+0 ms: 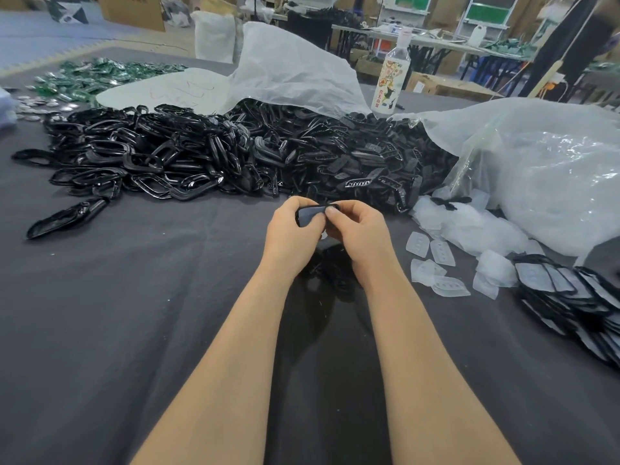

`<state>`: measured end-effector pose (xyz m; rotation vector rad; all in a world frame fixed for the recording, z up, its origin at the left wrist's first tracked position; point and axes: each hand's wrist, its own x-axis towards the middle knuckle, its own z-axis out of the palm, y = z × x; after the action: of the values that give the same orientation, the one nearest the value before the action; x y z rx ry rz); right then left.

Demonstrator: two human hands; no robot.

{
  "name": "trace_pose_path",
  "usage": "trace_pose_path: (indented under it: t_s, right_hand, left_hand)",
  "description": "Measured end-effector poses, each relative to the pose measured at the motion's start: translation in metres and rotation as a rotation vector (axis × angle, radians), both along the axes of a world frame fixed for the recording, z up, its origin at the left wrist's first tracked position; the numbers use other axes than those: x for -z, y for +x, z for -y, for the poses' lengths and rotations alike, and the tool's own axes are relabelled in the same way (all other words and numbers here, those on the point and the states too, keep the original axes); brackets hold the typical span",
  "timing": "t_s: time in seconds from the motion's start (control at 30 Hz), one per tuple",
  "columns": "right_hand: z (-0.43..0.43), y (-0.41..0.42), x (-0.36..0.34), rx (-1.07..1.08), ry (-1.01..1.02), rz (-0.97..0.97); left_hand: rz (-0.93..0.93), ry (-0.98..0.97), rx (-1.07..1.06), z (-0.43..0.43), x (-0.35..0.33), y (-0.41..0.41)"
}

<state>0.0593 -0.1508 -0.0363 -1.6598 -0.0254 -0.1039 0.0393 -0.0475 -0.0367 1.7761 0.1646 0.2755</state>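
My left hand [291,231] and my right hand [355,229] meet above the middle of the table, both gripping one small black plastic piece [310,214] with a greyish face. My fingers curl round its edges and my right thumb presses on its right end. Behind my hands lies a big heap of glossy black frames [151,156] on the left and flat black slotted pieces [362,159] on the right. Clear plastic inserts [436,250] lie to the right of my hands. A stack of assembled pieces [570,293] sits at the far right.
A dark grey cloth [134,313] covers the table. White sacks [292,68] and a clear bag [553,169] lie at the back and right. A water bottle [393,78] stands behind the heap. Green packets [94,75] and silver discs [37,107] lie far left.
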Motion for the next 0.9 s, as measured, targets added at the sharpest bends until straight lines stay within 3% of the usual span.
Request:
trace_pose_path:
  t_s: [0.8,0.9]
  right_hand:
    - [0.0034,0.0021,0.0029,-0.054,0.004,-0.028]
    - [0.0025,0.0003,0.0024,-0.086,-0.106,0.013]
  left_hand:
    - [0.018,0.019,0.010,-0.0021,0.0027,0.0014]
    - [0.025,0.021,-0.022,-0.0031,0.0037,0.0028]
